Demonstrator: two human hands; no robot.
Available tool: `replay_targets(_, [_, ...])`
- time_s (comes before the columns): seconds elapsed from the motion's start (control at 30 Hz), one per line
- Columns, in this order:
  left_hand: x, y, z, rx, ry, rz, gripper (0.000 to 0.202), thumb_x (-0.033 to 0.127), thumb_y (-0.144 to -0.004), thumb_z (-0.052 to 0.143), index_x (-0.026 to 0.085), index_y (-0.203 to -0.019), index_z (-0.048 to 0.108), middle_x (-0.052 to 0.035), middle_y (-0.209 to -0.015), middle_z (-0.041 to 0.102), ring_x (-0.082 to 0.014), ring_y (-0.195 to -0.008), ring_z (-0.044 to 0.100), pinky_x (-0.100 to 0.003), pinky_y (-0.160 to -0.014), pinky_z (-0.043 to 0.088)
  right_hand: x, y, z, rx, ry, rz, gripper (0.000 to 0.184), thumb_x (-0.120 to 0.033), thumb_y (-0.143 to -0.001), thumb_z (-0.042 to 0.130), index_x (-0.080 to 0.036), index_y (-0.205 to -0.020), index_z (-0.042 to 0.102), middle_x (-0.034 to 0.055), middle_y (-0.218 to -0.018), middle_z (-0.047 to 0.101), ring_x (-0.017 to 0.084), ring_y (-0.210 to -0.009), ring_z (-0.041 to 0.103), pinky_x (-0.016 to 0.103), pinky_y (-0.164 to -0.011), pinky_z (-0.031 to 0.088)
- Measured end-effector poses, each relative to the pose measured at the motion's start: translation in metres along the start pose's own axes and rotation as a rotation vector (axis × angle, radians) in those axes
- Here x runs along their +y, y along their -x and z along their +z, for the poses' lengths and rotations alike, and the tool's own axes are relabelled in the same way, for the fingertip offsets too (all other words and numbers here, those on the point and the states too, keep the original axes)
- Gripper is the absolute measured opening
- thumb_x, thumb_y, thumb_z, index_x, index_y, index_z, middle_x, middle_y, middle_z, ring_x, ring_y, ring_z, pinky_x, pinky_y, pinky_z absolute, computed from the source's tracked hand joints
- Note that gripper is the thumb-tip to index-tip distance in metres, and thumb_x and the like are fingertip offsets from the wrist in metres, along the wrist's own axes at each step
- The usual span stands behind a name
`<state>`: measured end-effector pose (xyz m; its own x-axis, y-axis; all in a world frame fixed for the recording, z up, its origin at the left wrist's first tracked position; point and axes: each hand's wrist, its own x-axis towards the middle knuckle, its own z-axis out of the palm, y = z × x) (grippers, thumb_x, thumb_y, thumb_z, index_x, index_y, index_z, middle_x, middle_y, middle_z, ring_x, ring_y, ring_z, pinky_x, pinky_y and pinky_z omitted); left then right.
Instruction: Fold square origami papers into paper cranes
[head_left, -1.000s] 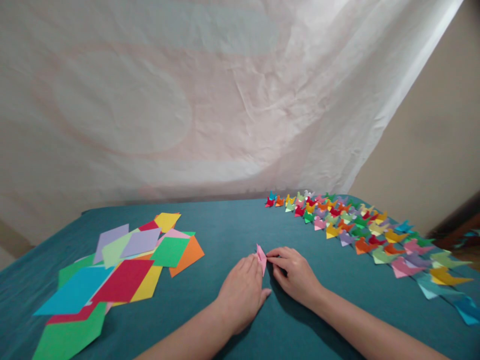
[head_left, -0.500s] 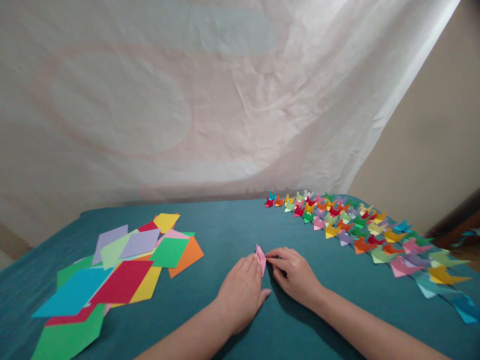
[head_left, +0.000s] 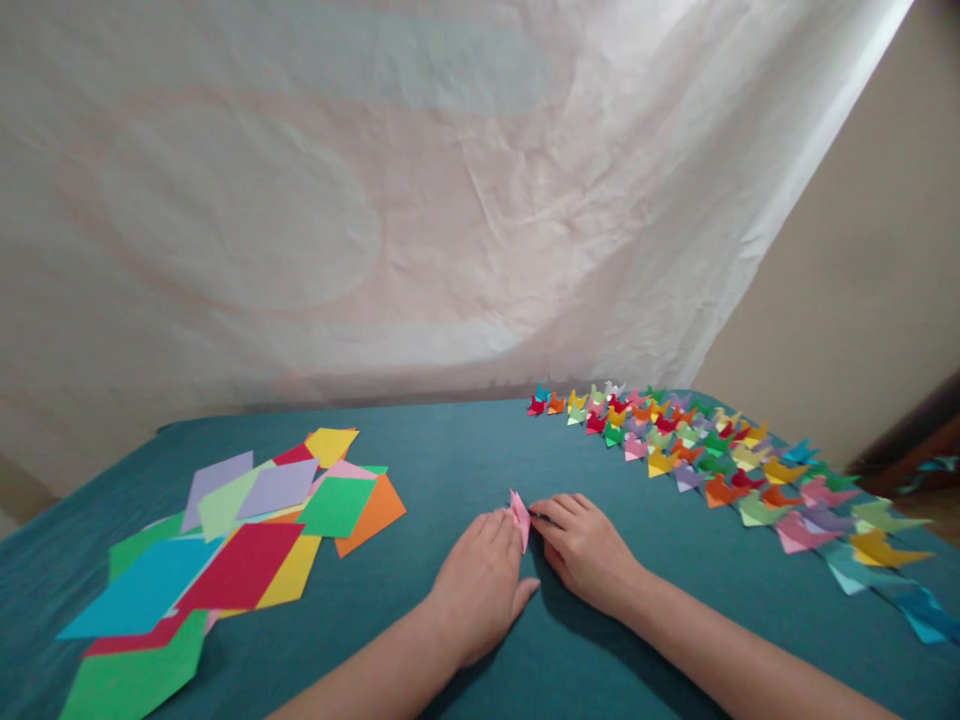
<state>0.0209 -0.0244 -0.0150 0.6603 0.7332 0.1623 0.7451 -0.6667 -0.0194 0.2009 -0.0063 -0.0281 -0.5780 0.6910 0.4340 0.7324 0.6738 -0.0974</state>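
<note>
A small piece of pink folded paper [head_left: 520, 520] lies on the table in front of me. My left hand [head_left: 480, 575] rests flat over its left side, fingers together and stretched out, thumb apart on the cloth. From the right, my right hand [head_left: 581, 545] meets the paper's edge with bent fingers and thumb drawn together in a pinch. The part of the paper under my left fingers is hidden.
Loose coloured paper sheets, among them a red one [head_left: 244, 565] and a blue one [head_left: 142, 585], overlap at left. Several folded paper birds [head_left: 724, 490] stand in rows at right. The teal cloth [head_left: 427, 440] covers the table; a pale sheet [head_left: 450, 200] hangs behind.
My right fingertips have shifted slightly left, closer against the pink paper's edge. The left hand stays on it. The whole view has moved a little.
</note>
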Motion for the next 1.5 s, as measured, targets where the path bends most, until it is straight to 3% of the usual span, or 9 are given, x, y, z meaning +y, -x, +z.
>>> replay_targets(0.23, [-0.006,-0.001,-0.009,0.023,0.090,0.025,0.052,0.046,-0.083,0.052,0.011,-0.122,0.047,-0.0156,-0.125,0.053,-0.0287,-0.116,0.046,-0.044,-0.102,0.031,-0.001,-0.002,0.002,0.007,-0.020,-0.051,0.019,-0.006,-0.081,0.050,-0.015,-0.091,0.063,0.0092,-0.089,0.063,0.021,-0.090,0.052,0.035,-0.080,0.042])
replay_targets(0.63, [-0.009,-0.002,-0.016,0.030,0.164,0.037,0.049,0.045,-0.079,0.058,0.014,-0.117,0.051,-0.0127,-0.119,0.055,-0.0278,-0.112,0.048,-0.045,-0.101,0.033,0.003,-0.003,0.005,0.104,-0.201,0.022,0.028,-0.009,-0.084,0.046,-0.020,-0.104,0.062,0.0082,-0.099,0.064,0.020,-0.090,0.055,0.035,-0.077,0.046])
replay_targets(1.0, [-0.017,-0.004,-0.013,0.077,0.301,0.031,0.040,0.037,-0.081,0.058,0.016,-0.114,0.051,-0.0107,-0.114,0.054,-0.0243,-0.106,0.048,-0.040,-0.098,0.037,-0.002,-0.007,0.004,0.084,-0.166,0.084,0.017,-0.024,-0.090,0.049,-0.020,-0.092,0.065,0.0064,-0.093,0.065,0.020,-0.087,0.053,0.036,-0.077,0.040])
replay_targets(1.13, [-0.018,-0.005,-0.010,0.086,0.327,0.015,0.037,0.033,-0.083,0.057,0.017,-0.116,0.049,-0.0091,-0.113,0.053,-0.0228,-0.107,0.047,-0.039,-0.098,0.037,-0.002,-0.008,0.006,0.058,-0.157,0.105,0.017,-0.025,-0.089,0.050,-0.020,-0.085,0.065,0.0044,-0.090,0.065,0.019,-0.085,0.053,0.035,-0.075,0.038])
replay_targets(1.5, [-0.021,-0.006,-0.002,0.092,0.376,-0.017,0.038,0.036,-0.084,0.054,0.022,-0.118,0.048,-0.0086,-0.117,0.047,-0.0246,-0.108,0.043,-0.042,-0.095,0.037,0.000,-0.005,0.010,0.064,-0.142,0.114,0.014,-0.022,-0.088,0.053,-0.022,-0.091,0.067,0.0029,-0.091,0.066,0.018,-0.086,0.053,0.032,-0.077,0.036])
